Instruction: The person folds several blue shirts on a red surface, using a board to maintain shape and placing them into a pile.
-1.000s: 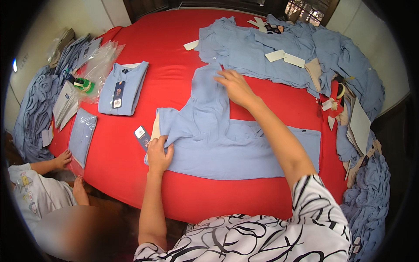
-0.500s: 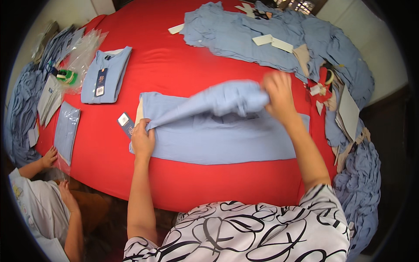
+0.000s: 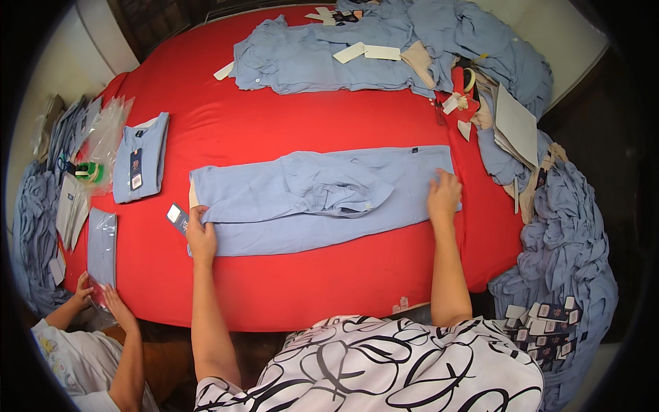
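Reaching forward, two forearms (image 3: 211, 316) are held well apart, and the blue shirt (image 3: 268, 192) is laid crosswise before them on the red cloth (image 3: 274, 295). Its left end is pinched between the thumb and bent fingers of the left hand (image 3: 201, 239), beside a dark tag (image 3: 179, 219). The right hand (image 3: 445, 198) is placed at the opposite end, its fingers half curled; whether fabric is gripped cannot be told.

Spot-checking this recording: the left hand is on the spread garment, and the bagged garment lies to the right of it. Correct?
No: the bagged garment lies left of the spread garment, as the head view shows. The left hand is on the latter.
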Demonstrator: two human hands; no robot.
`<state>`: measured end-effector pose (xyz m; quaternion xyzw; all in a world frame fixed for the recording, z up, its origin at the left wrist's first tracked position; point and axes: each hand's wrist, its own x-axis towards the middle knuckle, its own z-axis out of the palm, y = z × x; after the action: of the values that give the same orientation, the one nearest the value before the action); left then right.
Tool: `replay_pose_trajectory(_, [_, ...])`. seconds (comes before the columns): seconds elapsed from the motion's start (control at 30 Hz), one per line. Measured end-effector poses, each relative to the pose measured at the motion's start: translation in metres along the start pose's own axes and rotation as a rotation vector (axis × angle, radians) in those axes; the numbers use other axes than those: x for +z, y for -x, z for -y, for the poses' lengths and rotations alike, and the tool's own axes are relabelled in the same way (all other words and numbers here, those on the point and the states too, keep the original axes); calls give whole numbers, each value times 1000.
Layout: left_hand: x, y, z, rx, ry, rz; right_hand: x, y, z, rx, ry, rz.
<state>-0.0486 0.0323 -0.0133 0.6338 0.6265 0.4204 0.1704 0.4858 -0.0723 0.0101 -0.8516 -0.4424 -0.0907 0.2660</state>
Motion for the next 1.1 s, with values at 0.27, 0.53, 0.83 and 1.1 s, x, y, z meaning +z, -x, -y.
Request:
replay_pose_trajectory(0.27, [-4, 0, -1, -17, -27, 70, -19, -25, -40, 266, 145, 193])
replay_pose_trajectory(0.53, [-9, -1, -3, -67, 62, 80, -63, -7, 127, -44, -444, 333])
replay_pose_trajectory(0.83, [-8, -2, 3, -37, 94, 63, -34, 75, 189, -652, -440, 610])
replay_pose_trajectory(1.1, [-5, -2, -1, -81, 88, 70, 13, 85, 192, -889, -369, 245])
